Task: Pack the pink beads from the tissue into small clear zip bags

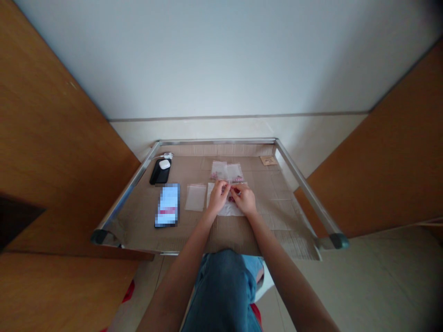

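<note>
My left hand (218,197) and my right hand (244,199) meet over a white plastic sheet or bag (231,211) on the cardboard-covered surface. The fingertips of both hands are pinched close together. Whatever they hold is too small to make out. Small dark red pieces (230,198) show between the hands, partly covered by the fingers. Just beyond lie two clear plastic bags, a left one (219,168) and a right one (234,171), with reddish bits along their near edges. Left of my left hand rests a flat clear bag (195,197) with a pinkish top edge.
A lit phone (168,205) lies at the left. Behind it, a white earbud case (164,164) rests on a black phone-like slab (155,177), near a white charger (168,156). A brown card (268,160) sits far right. Metal rails (304,180) border the surface.
</note>
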`<state>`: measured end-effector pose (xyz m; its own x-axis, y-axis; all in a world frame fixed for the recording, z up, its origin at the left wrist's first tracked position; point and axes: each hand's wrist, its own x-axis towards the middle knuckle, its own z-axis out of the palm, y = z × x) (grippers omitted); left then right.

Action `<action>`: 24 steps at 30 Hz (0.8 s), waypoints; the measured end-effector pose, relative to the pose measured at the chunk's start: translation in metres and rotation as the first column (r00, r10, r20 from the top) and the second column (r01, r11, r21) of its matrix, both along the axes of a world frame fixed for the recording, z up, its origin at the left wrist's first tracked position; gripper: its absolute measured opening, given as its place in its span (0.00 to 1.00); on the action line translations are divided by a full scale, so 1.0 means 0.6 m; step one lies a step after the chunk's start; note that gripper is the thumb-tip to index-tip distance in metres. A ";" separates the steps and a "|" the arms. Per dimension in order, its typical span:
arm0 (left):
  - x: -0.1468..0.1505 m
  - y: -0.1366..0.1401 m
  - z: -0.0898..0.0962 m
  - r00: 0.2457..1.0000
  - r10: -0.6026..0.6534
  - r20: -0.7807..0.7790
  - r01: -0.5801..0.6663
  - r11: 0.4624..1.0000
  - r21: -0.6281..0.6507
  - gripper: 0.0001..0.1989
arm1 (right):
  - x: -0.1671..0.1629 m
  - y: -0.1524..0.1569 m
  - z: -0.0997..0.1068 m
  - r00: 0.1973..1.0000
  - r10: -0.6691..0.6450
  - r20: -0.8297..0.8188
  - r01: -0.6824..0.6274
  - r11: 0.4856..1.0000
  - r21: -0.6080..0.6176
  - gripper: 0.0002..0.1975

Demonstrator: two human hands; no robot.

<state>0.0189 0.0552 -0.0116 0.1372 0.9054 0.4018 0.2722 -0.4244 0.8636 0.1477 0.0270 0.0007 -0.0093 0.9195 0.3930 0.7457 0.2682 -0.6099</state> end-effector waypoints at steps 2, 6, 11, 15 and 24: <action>0.001 0.000 -0.002 0.998 0.006 -0.062 -0.006 1.000 0.006 0.06 | -0.001 -0.001 0.002 0.999 -0.031 0.015 0.031 0.999 -0.012 0.12; 0.007 -0.002 -0.004 0.981 0.044 -0.191 -0.044 0.999 0.007 0.05 | -0.007 -0.003 0.007 0.990 -0.098 0.104 0.102 0.994 -0.037 0.12; 0.010 0.000 -0.011 0.970 0.106 -0.221 -0.097 0.994 0.048 0.07 | -0.010 -0.004 0.008 0.963 -0.204 0.176 0.213 0.976 -0.038 0.11; 0.006 0.004 -0.016 0.972 0.194 -0.130 -0.187 0.980 0.066 0.11 | -0.007 -0.005 0.007 0.942 -0.303 0.142 0.314 0.948 -0.059 0.11; 0.002 0.001 -0.004 0.984 0.155 0.084 -0.157 0.987 0.020 0.14 | -0.007 -0.006 0.014 0.942 -0.336 0.021 0.336 0.939 -0.072 0.10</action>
